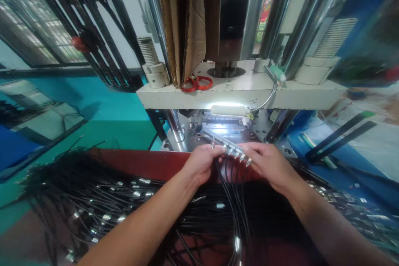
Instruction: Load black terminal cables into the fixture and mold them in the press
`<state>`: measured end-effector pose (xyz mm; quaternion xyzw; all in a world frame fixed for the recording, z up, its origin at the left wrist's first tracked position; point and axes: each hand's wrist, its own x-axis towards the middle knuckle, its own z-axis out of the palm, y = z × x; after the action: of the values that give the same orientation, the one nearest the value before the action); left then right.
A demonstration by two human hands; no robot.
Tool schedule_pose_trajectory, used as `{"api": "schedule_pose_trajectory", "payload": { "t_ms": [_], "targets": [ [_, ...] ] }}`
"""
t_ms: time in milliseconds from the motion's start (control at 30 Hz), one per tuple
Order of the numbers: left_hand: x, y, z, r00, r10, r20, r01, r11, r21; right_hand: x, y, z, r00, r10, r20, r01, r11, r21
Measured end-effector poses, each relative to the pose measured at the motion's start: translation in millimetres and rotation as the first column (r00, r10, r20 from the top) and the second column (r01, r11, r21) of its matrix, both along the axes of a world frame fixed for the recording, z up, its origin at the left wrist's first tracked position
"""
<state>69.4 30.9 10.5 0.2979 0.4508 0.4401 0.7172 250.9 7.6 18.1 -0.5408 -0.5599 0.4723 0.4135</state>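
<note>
Both my hands are in front of the machine's lit opening. In my right hand is the right end of a narrow metal strip, tilted with its far end up to the left. Several black cables hang down from metal connectors lined up along that strip. My left hand is closed in a pinch at the strip's left side, on a cable whose metal tip stands up above the fingers. Part of the left fingers is hidden behind the thumb.
Black cables with metal ends lie piled at left and below my arms. Ahead stands a press with a lamp under its plate. Red-handled scissors and cardboard rest on it. More connectors lie at right.
</note>
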Motion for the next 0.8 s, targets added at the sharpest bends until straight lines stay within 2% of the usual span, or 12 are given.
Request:
{"api": "schedule_pose_trajectory", "payload": {
  "t_ms": [133,233,433,600,733,800],
  "targets": [
    [-1,0,0.9,1.000,-0.001,0.002,0.001,1.000,-0.012,0,-1,2,0.997,0.040,0.067,-0.043,0.998,0.045],
    [-1,-1,2.4,1.000,0.000,0.004,0.000,1.000,-0.017,1,-1,2,0.998,0.046,0.051,-0.048,0.998,0.029],
    [-1,-3,8.0,1.000,-0.006,0.010,0.007,1.000,-0.014,-2,-2,1,0.988,0.027,-0.153,-0.045,0.993,-0.113],
    [-5,-8,9.4,1.000,-0.015,-0.007,0.015,1.000,-0.021,3,2,1,0.961,-0.099,-0.258,0.037,0.971,-0.235],
    [-8,-10,8.7,1.000,-0.015,-0.022,0.014,0.999,-0.039,11,6,2,0.921,-0.028,-0.388,-0.089,0.955,-0.281],
    [-9,-9,9.2,0.999,-0.026,-0.020,0.025,0.999,-0.045,13,7,4,0.920,0.032,-0.391,-0.156,0.944,-0.290]
  ]
}}
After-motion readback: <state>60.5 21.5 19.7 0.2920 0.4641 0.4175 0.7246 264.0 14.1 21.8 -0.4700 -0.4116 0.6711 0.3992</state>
